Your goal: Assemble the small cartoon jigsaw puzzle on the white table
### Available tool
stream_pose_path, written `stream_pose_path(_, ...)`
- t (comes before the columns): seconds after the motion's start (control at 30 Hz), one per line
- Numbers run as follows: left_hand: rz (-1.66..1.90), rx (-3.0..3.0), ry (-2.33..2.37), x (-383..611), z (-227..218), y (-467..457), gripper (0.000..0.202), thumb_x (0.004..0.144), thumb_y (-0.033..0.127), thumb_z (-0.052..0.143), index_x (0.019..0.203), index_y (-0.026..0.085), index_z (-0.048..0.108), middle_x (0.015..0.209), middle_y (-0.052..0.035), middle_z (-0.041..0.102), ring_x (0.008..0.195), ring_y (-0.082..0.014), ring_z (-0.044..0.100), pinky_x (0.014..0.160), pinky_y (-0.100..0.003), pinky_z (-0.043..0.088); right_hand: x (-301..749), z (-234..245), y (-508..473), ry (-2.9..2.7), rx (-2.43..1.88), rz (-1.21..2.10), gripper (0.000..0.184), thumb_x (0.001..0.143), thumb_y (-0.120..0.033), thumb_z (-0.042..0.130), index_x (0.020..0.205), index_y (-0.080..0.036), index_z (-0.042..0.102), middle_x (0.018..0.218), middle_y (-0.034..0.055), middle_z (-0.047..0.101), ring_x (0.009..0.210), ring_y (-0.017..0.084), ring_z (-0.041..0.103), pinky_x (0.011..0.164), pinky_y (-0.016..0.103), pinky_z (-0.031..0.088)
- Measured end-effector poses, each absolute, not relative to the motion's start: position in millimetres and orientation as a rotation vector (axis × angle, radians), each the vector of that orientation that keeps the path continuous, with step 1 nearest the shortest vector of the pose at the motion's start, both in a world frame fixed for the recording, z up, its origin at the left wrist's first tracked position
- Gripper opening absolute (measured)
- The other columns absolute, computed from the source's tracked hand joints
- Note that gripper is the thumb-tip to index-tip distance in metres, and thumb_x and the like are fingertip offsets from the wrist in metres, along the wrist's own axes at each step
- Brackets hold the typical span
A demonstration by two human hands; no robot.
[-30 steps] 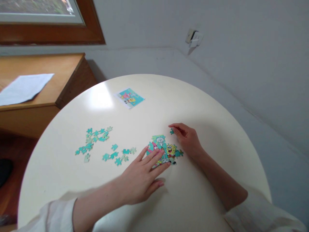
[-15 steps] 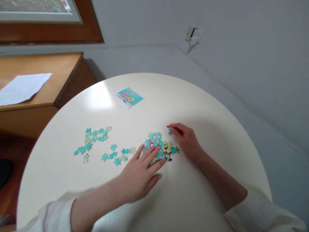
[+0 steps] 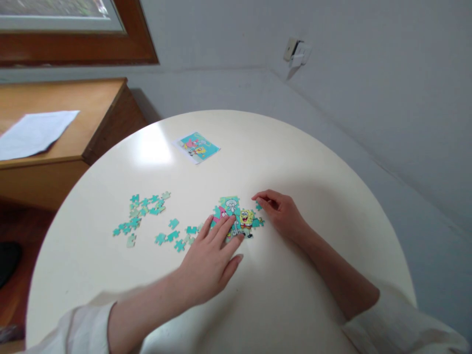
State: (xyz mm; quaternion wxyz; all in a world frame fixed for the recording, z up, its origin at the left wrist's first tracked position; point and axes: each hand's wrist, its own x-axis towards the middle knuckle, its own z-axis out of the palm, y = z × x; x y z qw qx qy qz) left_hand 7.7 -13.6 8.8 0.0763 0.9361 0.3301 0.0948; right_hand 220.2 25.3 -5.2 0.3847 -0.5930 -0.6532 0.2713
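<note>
My left hand (image 3: 212,260) lies flat, fingers spread, on a partly joined jigsaw puzzle (image 3: 246,219) with cartoon figures. Its fingers cover part of the pink figure and the lower middle. Just beyond the puzzle's upper right edge, my right hand (image 3: 282,211) is closed, thumb and index fingertips at a small teal puzzle piece (image 3: 258,205). That piece stands apart from the joined part, and the fingers hide some of it. Several loose teal pieces (image 3: 172,236) lie left of my left hand, the nearest partly covered by it.
A heap of loose puzzle pieces (image 3: 143,211) lies farther left on the round white table (image 3: 295,157). Toward the back rests a printed picture card (image 3: 197,147) with the same figures. A wooden desk (image 3: 92,98) holding a white sheet (image 3: 40,132) stands at the left.
My left hand and the joined puzzle have slid left and slightly away from me, toward the loose pieces. My right hand has barely shifted, staying at the small teal piece.
</note>
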Motion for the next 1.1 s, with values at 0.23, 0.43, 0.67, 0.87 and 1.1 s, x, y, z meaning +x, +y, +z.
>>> stream_pose_path(0.23,0.287,2.803,1.006,7.4,7.9,-14.0,0.033,0.088,0.033,0.038,0.114,0.018,0.053,0.133,-0.0153,0.044,0.127,-0.0271,0.035,0.104,-0.051,0.026,220.9,-4.3,25.3,-1.83,-1.45,0.656,0.016,0.079,-0.022,0.049,0.074,-0.019,0.064,0.069,0.0013,0.064,0.061,0.012,0.053,0.06,0.025,0.038)
stream_pose_path(0.43,0.265,2.795,1.008,7.1,8.6,-13.4,0.034,0.089,0.034,0.037,0.115,0.018,0.053,0.133,-0.0155,0.043,0.127,-0.0274,0.035,0.104,-0.051,0.027,221.7,0.6,25.0,-1.915,-1.442,0.656,0.015,0.079,-0.023,0.051,0.074,-0.019,0.064,0.063,-0.0001,0.062,0.058,0.012,0.05,0.06,0.026,0.037)
stream_pose_path(0.67,0.261,2.79,1.004,7.2,8.6,-13.3,0.034,0.089,0.035,0.037,0.115,0.018,0.052,0.134,-0.0155,0.042,0.127,-0.0273,0.035,0.105,-0.051,0.026,223.5,3.0,25.1,-1.937,-1.435,0.711,0.014,0.079,-0.024,0.053,0.071,-0.019,0.064,0.063,-0.0005,0.062,0.06,0.012,0.05,0.061,0.026,0.037)
stream_pose_path(0.87,0.276,2.792,1.007,7.3,8.6,-13.4,0.034,0.089,0.035,0.037,0.115,0.018,0.052,0.133,-0.0157,0.043,0.126,-0.0272,0.036,0.104,-0.05,0.026,224.8,1.1,26.0,-1.961,-1.421,0.718,0.014,0.079,-0.024,0.053,0.072,-0.019,0.064,0.063,-0.0003,0.062,0.06,0.012,0.05,0.061,0.026,0.037)
stream_pose_path(1.1,0.298,2.792,1.004,7.0,8.8,-13.3,0.033,0.088,0.034,0.038,0.114,0.018,0.053,0.133,-0.0155,0.044,0.126,-0.0271,0.036,0.104,-0.05,0.026,225.8,-0.6,26.2,-1.991,-1.41,0.716,0.013,0.079,-0.023,0.054,0.073,-0.019,0.064,0.064,-0.0004,0.063,0.061,0.012,0.05,0.063,0.026,0.037)
